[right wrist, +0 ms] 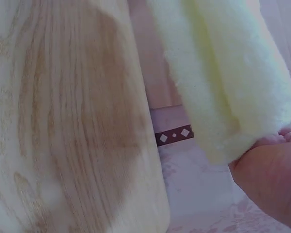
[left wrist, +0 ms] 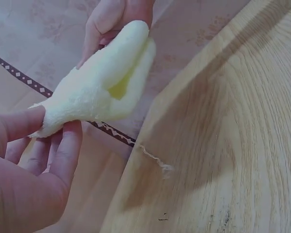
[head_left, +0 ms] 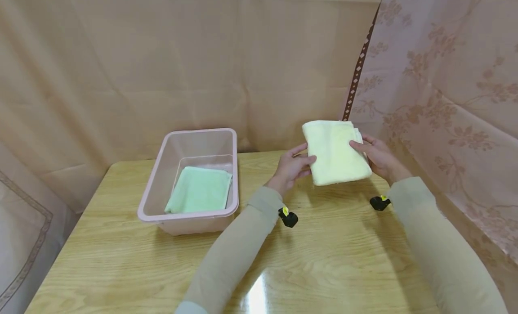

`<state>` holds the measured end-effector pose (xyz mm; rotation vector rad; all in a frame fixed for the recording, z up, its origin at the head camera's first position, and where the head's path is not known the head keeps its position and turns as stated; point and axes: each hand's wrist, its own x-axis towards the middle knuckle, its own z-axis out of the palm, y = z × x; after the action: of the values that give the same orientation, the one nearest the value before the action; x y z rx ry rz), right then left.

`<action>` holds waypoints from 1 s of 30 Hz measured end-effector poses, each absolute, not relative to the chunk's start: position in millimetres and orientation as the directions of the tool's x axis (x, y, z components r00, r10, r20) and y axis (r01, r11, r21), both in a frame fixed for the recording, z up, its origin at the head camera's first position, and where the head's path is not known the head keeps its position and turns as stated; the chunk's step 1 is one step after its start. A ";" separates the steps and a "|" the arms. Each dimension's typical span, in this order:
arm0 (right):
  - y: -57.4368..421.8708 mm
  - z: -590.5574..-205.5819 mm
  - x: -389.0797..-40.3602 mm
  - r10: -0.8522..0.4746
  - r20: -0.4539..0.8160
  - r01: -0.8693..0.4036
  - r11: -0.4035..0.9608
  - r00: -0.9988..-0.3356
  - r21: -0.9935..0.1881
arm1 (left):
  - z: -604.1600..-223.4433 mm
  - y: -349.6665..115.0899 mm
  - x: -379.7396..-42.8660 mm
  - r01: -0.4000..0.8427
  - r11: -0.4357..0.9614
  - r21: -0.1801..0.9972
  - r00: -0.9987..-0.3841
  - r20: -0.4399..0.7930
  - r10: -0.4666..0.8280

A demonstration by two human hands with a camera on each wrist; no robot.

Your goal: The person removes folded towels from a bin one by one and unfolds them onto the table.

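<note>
A folded pale yellow towel (head_left: 337, 153) is held up above the right back part of the table. My left hand (head_left: 292, 166) pinches its left edge, thumb in front and fingers behind. On the opposite edge my right hand (head_left: 378, 155) grips it the same way. In the left wrist view the towel (left wrist: 97, 80) shows its folded layers, with a gap between them, and the left hand (left wrist: 36, 165) pinches one end. The right wrist view shows the towel's thick fold (right wrist: 228, 73) with the right hand (right wrist: 271, 170) at its lower corner.
A pink plastic basin (head_left: 147, 206) stands on the wooden table (head_left: 323, 260) to the left, with a folded mint green towel (head_left: 200, 190) lying inside. Beige curtain (head_left: 182, 57) hangs behind the table, and a floral pink curtain (head_left: 453, 102) hangs at the right.
</note>
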<state>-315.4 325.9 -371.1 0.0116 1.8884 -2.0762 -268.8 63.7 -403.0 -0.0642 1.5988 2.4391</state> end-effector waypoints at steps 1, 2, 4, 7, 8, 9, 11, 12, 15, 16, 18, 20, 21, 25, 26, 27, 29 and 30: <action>326.0 -370.7 -315.3 -0.238 -0.227 0.248 -0.063 -0.944 -0.967 | -403.2 64.0 -268.8 -0.203 -0.378 0.903 -0.975 -0.153 0.159; 326.3 -370.7 -315.3 -0.238 -0.234 0.254 -0.057 -0.943 -0.966 | -403.9 64.1 -268.7 -0.206 -0.374 0.904 -0.975 -0.158 0.157; 327.3 -372.7 -314.7 -0.246 -0.262 0.276 -0.024 -0.933 -0.961 | -408.6 64.4 -268.2 -0.224 -0.359 0.906 -0.972 -0.183 0.147; 328.9 -380.6 -313.5 -0.265 -0.303 0.298 0.057 -0.916 -0.953 | -421.2 64.1 -265.8 -0.272 -0.330 0.904 -0.961 -0.239 0.136; 329.4 -384.3 -313.1 -0.271 -0.316 0.307 0.076 -0.909 -0.949 | -426.1 64.0 -264.6 -0.291 -0.322 0.901 -0.956 -0.261 0.134; 329.7 -388.5 -312.7 -0.279 -0.327 0.312 0.099 -0.903 -0.945 | -431.1 63.8 -263.3 -0.309 -0.314 0.898 -0.951 -0.281 0.132; 329.6 -397.3 -312.1 -0.286 -0.347 0.321 0.134 -0.893 -0.938 | -440.3 63.4 -261.0 -0.344 -0.301 0.889 -0.939 -0.317 0.136; 329.5 -402.0 -312.1 -0.285 -0.355 0.327 0.144 -0.890 -0.934 | -443.9 63.1 -259.6 -0.358 -0.292 0.887 -0.933 -0.331 0.138; 328.4 -414.9 -311.7 -0.285 -0.378 0.341 0.172 -0.881 -0.924 | -452.0 62.1 -256.7 -0.389 -0.264 0.883 -0.921 -0.366 0.133; 327.4 -418.5 -311.2 -0.284 -0.380 0.341 0.180 -0.880 -0.923 | -453.6 61.7 -255.9 -0.391 -0.253 0.885 -0.920 -0.370 0.130; 326.0 -425.5 -310.3 -0.283 -0.377 0.329 0.204 -0.882 -0.922 | -455.8 60.7 -254.5 -0.388 -0.227 0.893 -0.922 -0.369 0.119; 324.1 -431.5 -309.3 -0.281 -0.370 0.316 0.219 -0.886 -0.923 | -457.3 60.3 -253.8 -0.381 -0.206 0.901 -0.924 -0.366 0.108; 323.3 -434.2 -308.8 -0.276 -0.366 0.309 0.227 -0.889 -0.923 | -457.8 60.1 -253.6 -0.378 -0.200 0.904 -0.926 -0.364 0.104; 320.3 -442.2 -309.5 -0.250 -0.361 0.305 0.234 -0.899 -0.923 | -458.2 59.2 -254.7 -0.364 -0.186 0.913 -0.931 -0.354 0.085; 319.8 -443.7 -309.7 -0.243 -0.358 0.300 0.245 -0.901 -0.922 | -458.5 59.0 -255.1 -0.361 -0.185 0.914 -0.932 -0.352 0.083; 319.6 -445.1 -310.0 -0.236 -0.356 0.294 0.261 -0.904 -0.919 | -458.9 59.0 -255.5 -0.358 -0.181 0.916 -0.934 -0.349 0.080; 319.0 -447.1 -310.5 -0.225 -0.346 0.272 0.302 -0.911 -0.914 | -459.3 58.9 -256.1 -0.355 -0.176 0.918 -0.935 -0.345 0.083; 319.3 -448.1 -310.9 -0.224 -0.339 0.258 0.326 -0.914 -0.910 | -459.6 58.9 -256.4 -0.354 -0.174 0.919 -0.935 -0.344 0.087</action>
<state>-310.9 319.3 -448.1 0.0297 2.1919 -1.6164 -256.4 58.9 -459.6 -0.3080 1.8029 2.1855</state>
